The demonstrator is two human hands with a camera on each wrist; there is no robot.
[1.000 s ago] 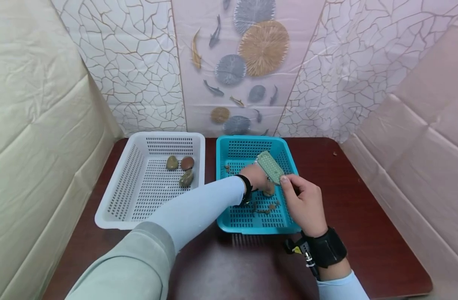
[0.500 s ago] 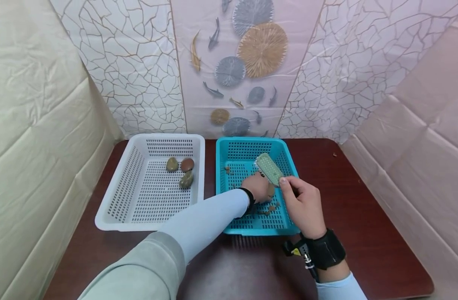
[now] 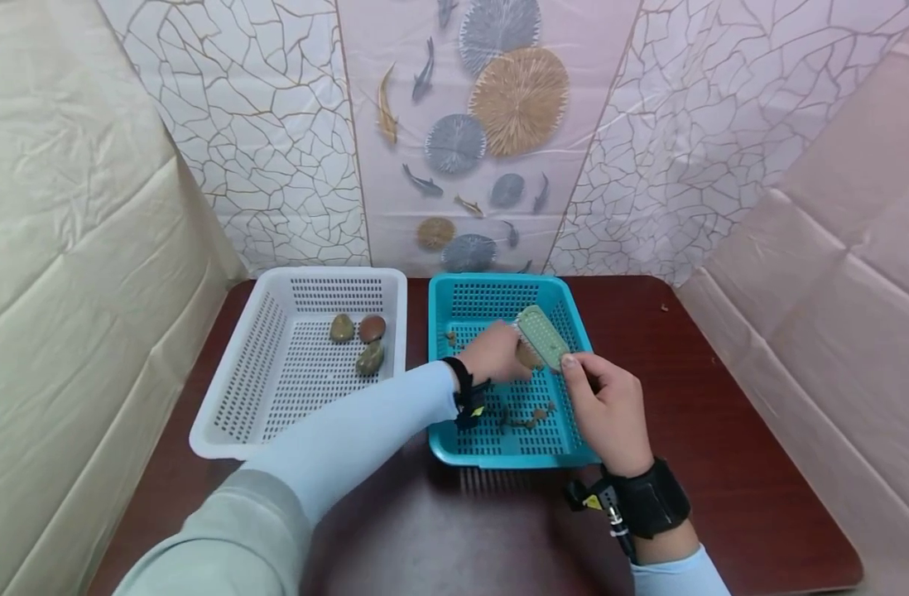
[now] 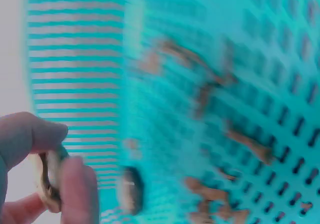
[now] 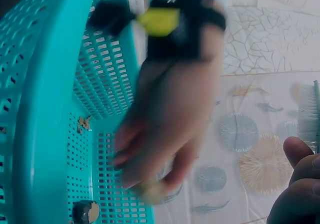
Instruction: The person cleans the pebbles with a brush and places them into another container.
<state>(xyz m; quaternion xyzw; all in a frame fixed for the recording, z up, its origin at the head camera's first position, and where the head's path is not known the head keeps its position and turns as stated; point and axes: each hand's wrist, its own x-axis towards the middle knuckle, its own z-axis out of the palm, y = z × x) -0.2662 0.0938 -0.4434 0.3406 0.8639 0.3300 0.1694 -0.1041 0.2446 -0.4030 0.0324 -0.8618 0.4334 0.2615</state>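
Stone (image 3: 528, 357) sat pinched in the left hand (image 3: 493, 351), near the green brush (image 3: 541, 335) pinched by the right hand (image 3: 611, 407).

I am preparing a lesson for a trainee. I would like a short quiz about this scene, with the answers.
1. Counting: how many stones lie in the white basket?

2. True or false: the left hand is the one that grips the green brush.

3. Choose one: what colour is the basket that holds the brown bits?
A. White
B. Black
C. Turquoise

Key:
1. Three.
2. False; the right hand grips it by one end.
3. C; they lie in the turquoise basket.
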